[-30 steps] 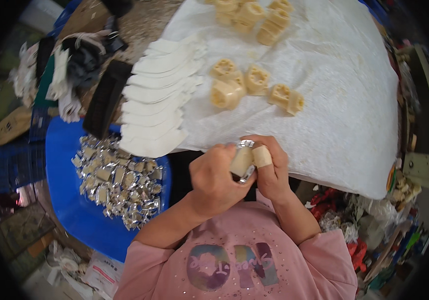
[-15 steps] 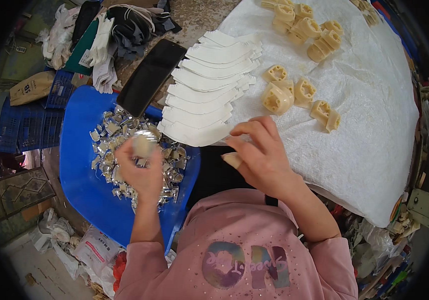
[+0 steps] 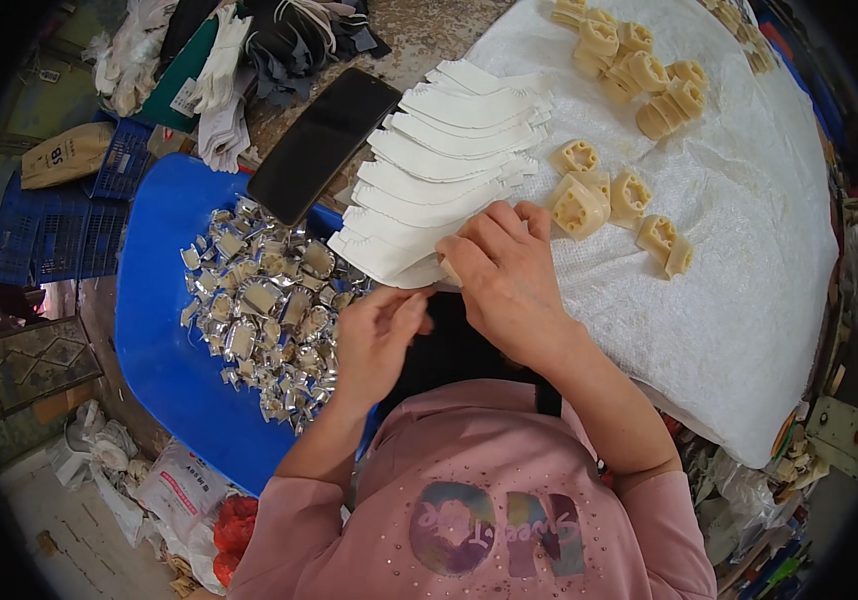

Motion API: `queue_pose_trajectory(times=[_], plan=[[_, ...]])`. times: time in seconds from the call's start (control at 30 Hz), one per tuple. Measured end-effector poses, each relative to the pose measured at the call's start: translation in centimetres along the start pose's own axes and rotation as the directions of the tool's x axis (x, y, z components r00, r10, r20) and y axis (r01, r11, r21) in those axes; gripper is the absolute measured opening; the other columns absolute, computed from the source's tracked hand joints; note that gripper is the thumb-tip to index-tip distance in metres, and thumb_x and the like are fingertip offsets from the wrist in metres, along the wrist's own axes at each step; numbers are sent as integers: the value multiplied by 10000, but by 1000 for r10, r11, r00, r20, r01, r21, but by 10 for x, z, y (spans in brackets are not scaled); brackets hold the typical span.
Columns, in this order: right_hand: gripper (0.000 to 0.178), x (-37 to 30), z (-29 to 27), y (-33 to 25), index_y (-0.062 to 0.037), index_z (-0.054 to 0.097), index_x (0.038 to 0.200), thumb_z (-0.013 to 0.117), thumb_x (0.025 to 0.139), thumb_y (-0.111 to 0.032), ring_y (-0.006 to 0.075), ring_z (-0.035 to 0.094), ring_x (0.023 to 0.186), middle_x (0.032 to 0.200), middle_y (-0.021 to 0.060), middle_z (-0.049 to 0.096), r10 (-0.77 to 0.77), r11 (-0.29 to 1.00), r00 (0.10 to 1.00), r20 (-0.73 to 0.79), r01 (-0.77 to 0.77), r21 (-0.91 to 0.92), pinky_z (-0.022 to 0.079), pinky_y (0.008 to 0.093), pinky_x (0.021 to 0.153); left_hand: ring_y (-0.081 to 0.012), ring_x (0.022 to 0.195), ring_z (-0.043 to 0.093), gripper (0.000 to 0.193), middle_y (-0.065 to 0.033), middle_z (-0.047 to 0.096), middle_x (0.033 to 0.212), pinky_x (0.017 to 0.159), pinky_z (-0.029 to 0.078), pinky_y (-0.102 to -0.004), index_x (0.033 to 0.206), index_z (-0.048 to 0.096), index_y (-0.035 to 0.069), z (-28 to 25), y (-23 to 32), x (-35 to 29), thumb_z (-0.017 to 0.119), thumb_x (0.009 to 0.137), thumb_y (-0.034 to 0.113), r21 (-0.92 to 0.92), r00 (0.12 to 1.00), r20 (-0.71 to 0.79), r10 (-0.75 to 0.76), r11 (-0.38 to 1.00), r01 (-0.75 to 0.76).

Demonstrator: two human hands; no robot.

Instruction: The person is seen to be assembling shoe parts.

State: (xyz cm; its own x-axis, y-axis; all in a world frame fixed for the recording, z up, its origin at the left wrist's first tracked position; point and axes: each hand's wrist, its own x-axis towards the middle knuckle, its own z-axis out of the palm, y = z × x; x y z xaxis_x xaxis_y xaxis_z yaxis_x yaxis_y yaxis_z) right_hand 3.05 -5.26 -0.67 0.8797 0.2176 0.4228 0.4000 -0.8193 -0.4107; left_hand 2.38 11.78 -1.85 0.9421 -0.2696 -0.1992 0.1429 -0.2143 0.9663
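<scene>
My right hand (image 3: pixel 509 285) is closed, pinching a small beige plastic piece (image 3: pixel 451 268) that its fingers mostly hide. Its knuckles lie over the right end of the nearest of several overlapping white curved strips (image 3: pixel 449 180). Just left of it, my left hand (image 3: pixel 374 340) has its index finger along the near edge of that strip. Its fingers look loosely apart and partly blurred, with nothing visible in them. Beside this hand, a blue tub (image 3: pixel 164 350) holds many shiny silver-rimmed parts (image 3: pixel 259 310) with beige faces.
A black phone (image 3: pixel 324 145) rests at the tub's far edge. On the white woven sack (image 3: pixel 709 300) lie several beige molded plastic parts (image 3: pixel 581 205), with more (image 3: pixel 664 95) farther back. Gloves (image 3: pixel 219 75) are heaped at the far left, near blue crates (image 3: pixel 59 235).
My left hand has moved right from above the tub to the strips, and the shiny part it held is gone from it. My right hand has shifted slightly left onto the nearest strip.
</scene>
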Motion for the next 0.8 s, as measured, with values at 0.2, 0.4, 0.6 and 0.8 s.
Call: queue_pose_trajectory(times=[0.2,0.4,0.6,0.8], plan=[[238,-3,-3,4,-42,596,916,621,679,-21,272,548,859,836,90,580,58,973,998,-6,-55,226,366,452,864,-75,489,506,320,-39,596,576,463,385,-214,766,644,-22,20,-14,20,513,934,217,-282,988,-88,-123,955,93],[281,-9,-39,-4,-1,564,985,596,719,85,326,619,771,895,169,621,309,854,869,-388,-74,515,492,387,664,-79,474,496,359,-48,588,553,452,369,-210,750,643,-35,17,-13,20,514,941,241,-309,990,-84,-114,947,82],[244,-39,-68,19,-18,565,895,632,680,76,292,584,703,854,131,613,87,985,855,-512,3,174,496,349,616,-130,510,554,381,-79,583,594,442,394,-218,833,629,-46,0,-23,16,559,919,318,-216,965,208,-158,955,203],[238,-71,-74,9,-52,578,824,646,596,-54,274,568,793,918,101,591,-69,996,941,-331,47,-75,514,409,742,-126,550,558,491,-123,620,749,419,398,-209,1045,574,-73,42,24,-6,499,929,398,-370,836,548,-14,893,258]])
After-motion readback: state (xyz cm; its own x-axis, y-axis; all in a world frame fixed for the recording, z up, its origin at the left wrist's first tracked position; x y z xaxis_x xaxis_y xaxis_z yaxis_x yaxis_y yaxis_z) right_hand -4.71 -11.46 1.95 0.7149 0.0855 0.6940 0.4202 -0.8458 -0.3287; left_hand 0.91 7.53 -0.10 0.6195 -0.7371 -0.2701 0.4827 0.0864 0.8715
